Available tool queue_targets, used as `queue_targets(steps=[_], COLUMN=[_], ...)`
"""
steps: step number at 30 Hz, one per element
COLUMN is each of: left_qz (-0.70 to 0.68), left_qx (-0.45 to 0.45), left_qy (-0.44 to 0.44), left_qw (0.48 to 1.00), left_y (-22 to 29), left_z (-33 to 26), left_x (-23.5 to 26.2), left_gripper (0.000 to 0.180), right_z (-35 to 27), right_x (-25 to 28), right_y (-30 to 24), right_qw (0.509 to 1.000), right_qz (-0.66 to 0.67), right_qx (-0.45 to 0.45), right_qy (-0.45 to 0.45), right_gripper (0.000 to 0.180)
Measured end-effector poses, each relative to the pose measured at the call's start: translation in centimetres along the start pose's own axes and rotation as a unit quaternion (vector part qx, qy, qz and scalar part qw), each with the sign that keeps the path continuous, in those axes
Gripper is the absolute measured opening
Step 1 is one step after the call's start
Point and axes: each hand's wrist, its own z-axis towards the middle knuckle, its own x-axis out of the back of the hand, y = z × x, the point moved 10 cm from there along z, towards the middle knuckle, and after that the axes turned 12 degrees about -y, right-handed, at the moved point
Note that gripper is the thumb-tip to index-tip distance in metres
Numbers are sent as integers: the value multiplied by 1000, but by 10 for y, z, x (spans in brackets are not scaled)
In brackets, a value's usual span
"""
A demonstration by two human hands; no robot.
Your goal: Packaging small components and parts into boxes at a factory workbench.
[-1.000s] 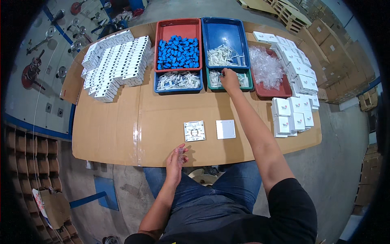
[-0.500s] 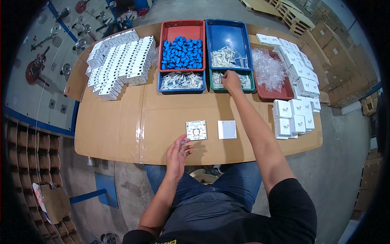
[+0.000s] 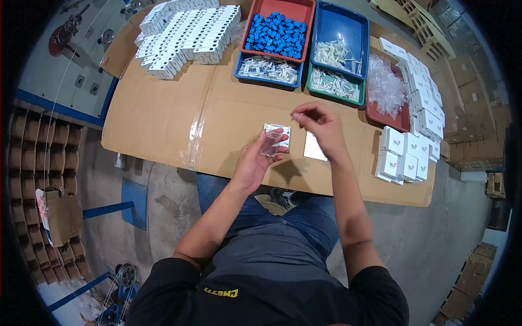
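My left hand (image 3: 253, 165) holds a small clear plastic bag (image 3: 268, 144) with its fingers curled around it, over the near part of the table. Partly hidden behind the bag is a square white frame-like plate (image 3: 285, 130) with cut-outs. Above and to the right, my right hand (image 3: 322, 127) is raised off the table in a pinch. Between its thumb and fingertips is a small pale piece (image 3: 295, 116), too small to make out clearly. Beneath that hand lies a flat white square panel (image 3: 314, 149), partly covered by it.
Beyond my hands stand a red tray (image 3: 311, 20) of blue parts, a blue tray (image 3: 266, 83) and a green tray (image 3: 336, 95) of white pieces, and another blue tray (image 3: 341, 25). Clear bags (image 3: 386, 87) fill a red-brown tray. White boxes are stacked left (image 3: 187, 35) and right (image 3: 399, 157).
My right hand has come back from the green tray toward my left hand, fingers pinched. My left hand has risen with the clear bag over the white plate. The view has shifted and tilted.
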Motion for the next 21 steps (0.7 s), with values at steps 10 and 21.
queue_targets(steps=[10, 21], left_qz=[36, 6], left_qx=[-21, -22], left_qy=[-17, -23], left_qw=[999, 999], left_y=[4, 13], left_z=[-10, -21], left_x=[-13, -35], left_gripper=[46, 45], right_z=[-15, -21], right_x=[-53, -59], right_y=[-36, -62], right_qw=[965, 956], right_qz=[-219, -243], right_qx=[-4, 57], right_qy=[-142, -155], right_gripper=[11, 23])
